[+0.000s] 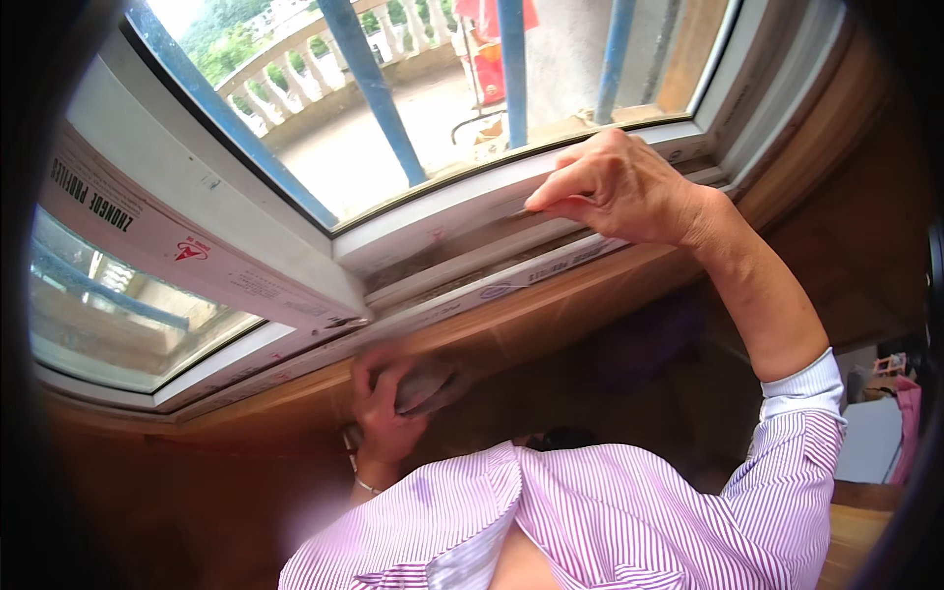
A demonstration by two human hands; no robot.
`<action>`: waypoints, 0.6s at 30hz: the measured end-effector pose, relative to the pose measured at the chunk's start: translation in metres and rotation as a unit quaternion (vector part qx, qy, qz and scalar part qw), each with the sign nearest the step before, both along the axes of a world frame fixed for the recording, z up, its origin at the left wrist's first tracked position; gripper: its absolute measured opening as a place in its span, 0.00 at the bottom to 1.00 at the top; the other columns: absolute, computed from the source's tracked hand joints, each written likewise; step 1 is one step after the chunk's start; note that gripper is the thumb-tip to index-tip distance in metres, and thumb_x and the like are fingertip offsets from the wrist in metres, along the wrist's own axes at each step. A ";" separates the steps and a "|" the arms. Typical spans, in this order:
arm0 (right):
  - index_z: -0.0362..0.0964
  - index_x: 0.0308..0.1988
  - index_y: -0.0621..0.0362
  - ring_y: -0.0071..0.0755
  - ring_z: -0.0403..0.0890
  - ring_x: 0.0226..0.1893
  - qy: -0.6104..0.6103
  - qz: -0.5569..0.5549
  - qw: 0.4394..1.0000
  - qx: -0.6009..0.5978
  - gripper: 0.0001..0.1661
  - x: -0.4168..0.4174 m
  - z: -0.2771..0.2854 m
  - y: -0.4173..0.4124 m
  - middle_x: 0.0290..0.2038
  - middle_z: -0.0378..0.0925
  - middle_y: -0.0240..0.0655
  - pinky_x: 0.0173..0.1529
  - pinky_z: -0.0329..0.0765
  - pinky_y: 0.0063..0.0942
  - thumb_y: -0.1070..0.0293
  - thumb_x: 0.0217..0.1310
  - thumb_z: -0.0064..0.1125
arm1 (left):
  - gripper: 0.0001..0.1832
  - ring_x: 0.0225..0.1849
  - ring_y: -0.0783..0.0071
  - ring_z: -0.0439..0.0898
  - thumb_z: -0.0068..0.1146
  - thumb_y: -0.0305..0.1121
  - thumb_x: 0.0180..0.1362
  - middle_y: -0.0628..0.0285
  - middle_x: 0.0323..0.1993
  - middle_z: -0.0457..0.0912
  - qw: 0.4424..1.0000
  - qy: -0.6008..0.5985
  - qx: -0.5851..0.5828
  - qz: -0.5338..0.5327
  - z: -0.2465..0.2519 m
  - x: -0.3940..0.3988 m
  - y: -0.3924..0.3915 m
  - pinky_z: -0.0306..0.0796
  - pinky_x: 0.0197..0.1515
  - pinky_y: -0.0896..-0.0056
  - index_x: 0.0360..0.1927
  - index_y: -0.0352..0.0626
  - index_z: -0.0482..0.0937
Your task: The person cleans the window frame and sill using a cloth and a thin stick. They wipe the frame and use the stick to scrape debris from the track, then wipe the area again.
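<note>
My right hand [619, 188] is over the lower rail of the sliding window sash [457, 198], thumb and fingers pinched together. A small blurred tip of a thin object [522, 213] shows at the fingertips; its kind cannot be made out. Below it runs the white plastic window track [413, 291], with dark dirt in its grooves. Lower left, my left hand [387, 409] holds a dark, rounded, partly see-through object [426, 391] just below the wooden sill [472, 332]. Motion blur hides what that object is.
A white sash upright [221, 199] with printed writing stands at left, beside a second pane [125, 310]. Blue bars [376, 96] cross outside the glass, before a balustrade [295, 66] and a red item [488, 70]. A pink cloth [906, 424] hangs at the far right.
</note>
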State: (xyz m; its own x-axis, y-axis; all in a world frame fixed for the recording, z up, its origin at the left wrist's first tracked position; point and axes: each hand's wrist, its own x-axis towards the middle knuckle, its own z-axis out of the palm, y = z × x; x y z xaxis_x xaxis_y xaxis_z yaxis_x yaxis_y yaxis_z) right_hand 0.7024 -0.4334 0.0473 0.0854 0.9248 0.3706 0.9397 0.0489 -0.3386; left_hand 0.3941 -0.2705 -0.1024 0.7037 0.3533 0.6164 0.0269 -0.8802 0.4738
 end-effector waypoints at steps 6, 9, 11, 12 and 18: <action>0.86 0.38 0.55 0.30 0.81 0.25 0.028 -0.057 0.998 -0.013 0.07 0.023 0.012 -0.065 0.27 0.84 0.37 0.32 0.77 0.27 0.72 0.56 0.69 | 0.19 0.52 0.47 0.79 0.69 0.24 0.43 0.44 0.53 0.76 1.000 -0.012 -0.020 -0.006 0.007 -0.001 -0.005 0.74 0.54 0.57 0.42 0.36 0.80; 0.85 0.39 0.58 0.22 0.76 0.24 0.093 -0.092 0.991 0.016 0.10 0.025 0.003 -0.106 0.24 0.80 0.32 0.28 0.70 0.24 0.80 0.55 0.68 | 0.22 0.50 0.47 0.81 0.70 0.24 0.41 0.44 0.52 0.78 0.999 -0.046 0.007 -0.017 0.025 -0.002 -0.008 0.76 0.50 0.58 0.43 0.37 0.79; 0.85 0.40 0.61 0.18 0.70 0.24 0.245 -0.103 0.962 0.065 0.10 0.030 -0.026 -0.143 0.23 0.74 0.27 0.28 0.65 0.21 0.82 0.57 0.66 | 0.24 0.48 0.47 0.82 0.71 0.25 0.40 0.44 0.51 0.80 0.998 -0.048 0.020 -0.041 0.054 0.006 -0.009 0.77 0.48 0.58 0.44 0.38 0.79; 0.84 0.41 0.63 0.15 0.67 0.25 0.291 -0.131 0.945 0.075 0.10 0.024 -0.031 -0.155 0.23 0.70 0.24 0.29 0.62 0.19 0.83 0.58 0.64 | 0.25 0.45 0.49 0.84 0.72 0.27 0.39 0.46 0.48 0.81 0.997 -0.040 0.029 -0.066 0.067 0.012 -0.009 0.78 0.47 0.60 0.45 0.37 0.80; 0.82 0.41 0.66 0.17 0.68 0.26 0.378 -0.133 0.903 0.153 0.09 0.031 -0.081 -0.183 0.24 0.73 0.27 0.30 0.63 0.18 0.82 0.58 0.65 | 0.23 0.44 0.49 0.84 0.70 0.24 0.38 0.49 0.49 0.82 0.985 0.040 0.143 -0.084 0.132 0.048 -0.019 0.79 0.44 0.61 0.43 0.37 0.79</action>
State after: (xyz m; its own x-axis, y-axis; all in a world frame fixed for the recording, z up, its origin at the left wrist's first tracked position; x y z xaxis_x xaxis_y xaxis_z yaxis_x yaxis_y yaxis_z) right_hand 0.7332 -0.6162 -0.0333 0.6256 0.6986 0.3472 0.4375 0.0543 -0.8976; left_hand 0.4418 -0.2894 0.0294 0.7875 0.0470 0.6145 -0.1039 -0.9727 0.2077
